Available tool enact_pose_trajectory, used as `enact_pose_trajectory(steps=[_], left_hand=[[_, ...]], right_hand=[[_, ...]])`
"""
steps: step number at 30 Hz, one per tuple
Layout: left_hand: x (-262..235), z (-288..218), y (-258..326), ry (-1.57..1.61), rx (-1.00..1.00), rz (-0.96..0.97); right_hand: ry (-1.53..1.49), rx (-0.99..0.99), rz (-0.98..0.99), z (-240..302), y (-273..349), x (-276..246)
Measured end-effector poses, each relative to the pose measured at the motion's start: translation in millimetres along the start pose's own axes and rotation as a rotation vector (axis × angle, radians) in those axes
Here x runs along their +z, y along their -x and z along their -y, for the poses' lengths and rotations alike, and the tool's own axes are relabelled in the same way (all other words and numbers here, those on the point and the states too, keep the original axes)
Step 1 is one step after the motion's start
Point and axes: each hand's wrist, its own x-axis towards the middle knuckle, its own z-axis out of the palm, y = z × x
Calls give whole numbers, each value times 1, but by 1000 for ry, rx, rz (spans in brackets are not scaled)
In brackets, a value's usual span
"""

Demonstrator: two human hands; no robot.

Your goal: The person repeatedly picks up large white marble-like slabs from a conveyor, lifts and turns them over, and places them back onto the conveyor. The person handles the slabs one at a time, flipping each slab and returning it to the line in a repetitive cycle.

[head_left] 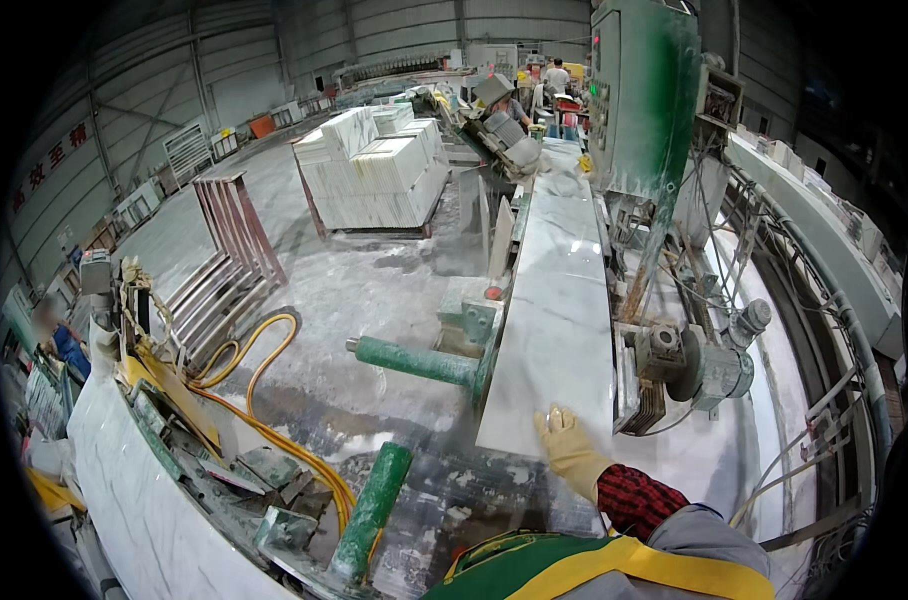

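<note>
My right hand (571, 445), in a pale cream rubber glove, rests on the near end of a white marble slab (549, 335). Its fingers lie stretched out on the slab's top face, close to the near edge, and are not wrapped round anything. A red-and-black checked sleeve (639, 500) covers that forearm. The slab has grey veins and a wet shine; it lies on a narrow machine line with more marble pieces (564, 215) behind it in a row. My left hand is out of view.
Green roller arms (414, 362) jut out left of the line. A motor (719, 375) and a tall green control cabinet (646, 100) stand at right. Yellow hoses (274, 432) cross the floor near a metal rack (224, 250). Farther off are stacked marble slabs (379, 175) and people.
</note>
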Motion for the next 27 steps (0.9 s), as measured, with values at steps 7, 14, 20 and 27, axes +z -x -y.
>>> enact_pose_trajectory(steps=[7,14,20,27], left_hand=[[-9,1,1,48,-4,90],[-6,-3,5,59,-12,158],[-17,-3,2,58,-30,101],[-26,-4,-3,75,-19,105]], right_hand=[[-33,38,37,0,-4,0],[-62,67,37,-6,-6,7],[-56,40,-53,-6,-9,9],[-386,-163,-229,14,1,-24]])
